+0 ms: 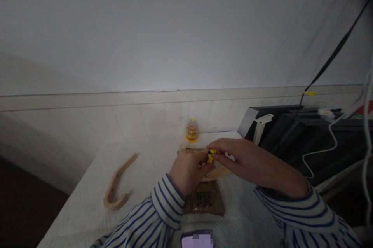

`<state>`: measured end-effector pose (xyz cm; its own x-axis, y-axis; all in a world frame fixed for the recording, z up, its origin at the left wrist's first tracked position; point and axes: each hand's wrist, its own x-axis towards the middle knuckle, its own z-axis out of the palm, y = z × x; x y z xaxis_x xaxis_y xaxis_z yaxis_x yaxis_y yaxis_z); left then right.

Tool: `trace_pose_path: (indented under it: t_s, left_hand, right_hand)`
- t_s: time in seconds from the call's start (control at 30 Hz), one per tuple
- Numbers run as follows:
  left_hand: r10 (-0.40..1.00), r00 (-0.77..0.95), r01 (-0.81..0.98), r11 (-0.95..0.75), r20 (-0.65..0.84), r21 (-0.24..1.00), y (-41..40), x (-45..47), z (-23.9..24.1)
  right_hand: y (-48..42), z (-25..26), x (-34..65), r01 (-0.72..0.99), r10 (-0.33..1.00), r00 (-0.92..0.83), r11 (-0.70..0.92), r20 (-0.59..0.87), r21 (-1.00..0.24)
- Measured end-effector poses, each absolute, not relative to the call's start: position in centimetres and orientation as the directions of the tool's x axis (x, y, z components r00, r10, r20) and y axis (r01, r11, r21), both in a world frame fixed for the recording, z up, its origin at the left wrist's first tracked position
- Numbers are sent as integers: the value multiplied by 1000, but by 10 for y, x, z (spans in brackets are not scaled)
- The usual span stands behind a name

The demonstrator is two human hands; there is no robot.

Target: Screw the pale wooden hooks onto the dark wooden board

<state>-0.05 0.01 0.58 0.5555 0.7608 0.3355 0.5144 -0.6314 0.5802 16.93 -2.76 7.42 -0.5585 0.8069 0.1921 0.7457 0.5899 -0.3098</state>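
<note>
My left hand (188, 170) is curled closed around the lower part of a small yellow and black screwdriver (210, 157), held above a light wooden piece (220, 172). My right hand (247, 160) reaches across from the right, its fingertips pinched on the yellow top of the same screwdriver. Both sleeves are blue and white striped. Under the hands lies a brown cardboard packet (205, 198) on the white table (87, 209).
A curved wooden piece (117, 184) lies at the table's left. A small clear and yellow bit holder (192, 131) stands at the far edge by the tiled wall. Black equipment (291, 131) with white cables sits at the right. A phone (197, 240) lies at the near edge.
</note>
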Motion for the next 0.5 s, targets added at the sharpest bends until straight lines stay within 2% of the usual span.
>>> trace_pose_path:
  t_s: [0.5]
  left_hand:
    - [717,598,530,-689,357,494,-2,-2,7]
  right_hand:
    - [-26,71,170,767,818,-543,575,192,-285]
